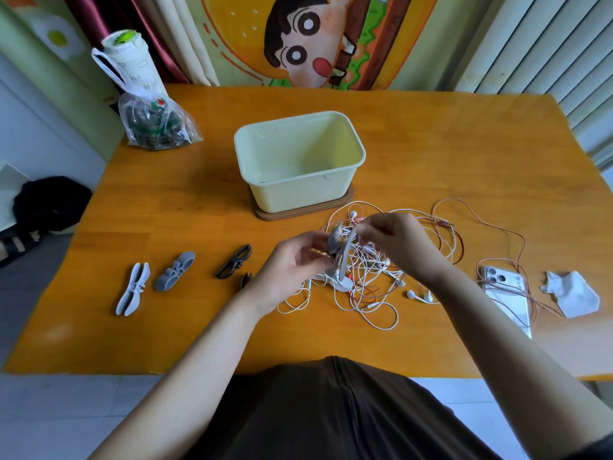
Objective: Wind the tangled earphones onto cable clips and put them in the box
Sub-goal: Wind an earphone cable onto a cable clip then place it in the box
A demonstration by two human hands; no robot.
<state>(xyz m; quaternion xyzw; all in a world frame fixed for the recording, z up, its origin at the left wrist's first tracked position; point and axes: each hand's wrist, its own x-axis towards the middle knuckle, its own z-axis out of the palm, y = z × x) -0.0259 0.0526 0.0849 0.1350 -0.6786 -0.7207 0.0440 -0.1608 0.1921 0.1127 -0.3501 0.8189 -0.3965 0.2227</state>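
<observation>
A tangle of white and pink earphone cables [381, 277] lies on the orange table in front of a pale cream box [298, 161], which holds nothing I can see. My left hand [292, 267] grips a grey cable clip [338, 247] held above the tangle. My right hand [394, 240] pinches a white cable at the clip's top. Three more clips lie to the left: a light grey one [132, 288], a mid grey one [175, 271] and a dark one [234, 261]. Part of another dark clip [246, 279] shows beside my left wrist.
The box stands on a brown lid [265, 214]. A phone [504, 293] and a crumpled tissue [570, 293] lie at the right, with pink cable over the phone. A plastic bag [156, 124] and a white bottle [129, 58] stand at the back left.
</observation>
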